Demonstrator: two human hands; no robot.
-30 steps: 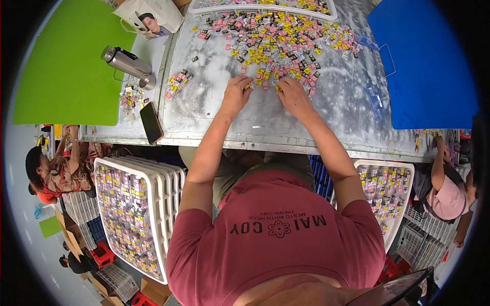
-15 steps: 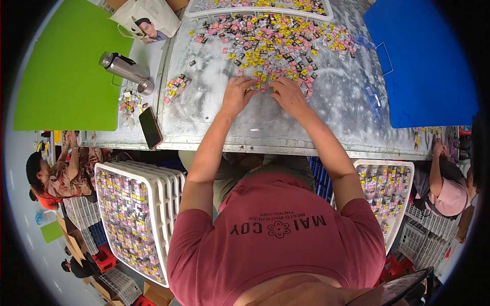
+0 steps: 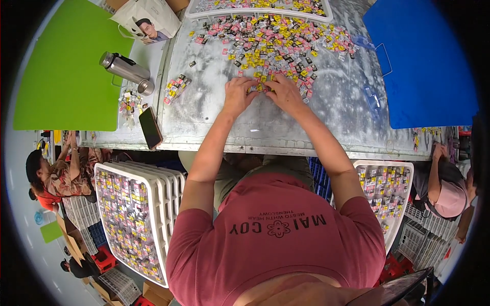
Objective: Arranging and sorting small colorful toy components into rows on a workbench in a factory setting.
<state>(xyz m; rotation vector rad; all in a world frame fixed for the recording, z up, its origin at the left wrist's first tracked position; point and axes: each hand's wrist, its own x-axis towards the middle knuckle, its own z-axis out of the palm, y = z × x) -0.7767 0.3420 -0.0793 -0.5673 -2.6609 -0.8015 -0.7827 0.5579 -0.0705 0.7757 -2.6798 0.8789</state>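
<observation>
Two hands — left hand (image 3: 239, 96), right hand (image 3: 286, 94) — one steel flask (image 3: 125, 69), one phone (image 3: 151, 127), two white trays.

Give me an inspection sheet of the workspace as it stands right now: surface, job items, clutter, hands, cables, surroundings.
Surface: grey worktable, scuffed and whitish, with a green mat at the left and a blue mat at the right.
Job's things: spread of small coloured pieces across the far middle; a small separate cluster to the left.
Clutter: metal flask lying on its side, phone at the near edge, paper bag.
Hands: left hand and right hand close together at the near edge of the spread, fingertips on pieces.
Cables: nothing seen.
Surroundings: white trays filled with pieces at both sides below the table; other people seated left and right.
</observation>
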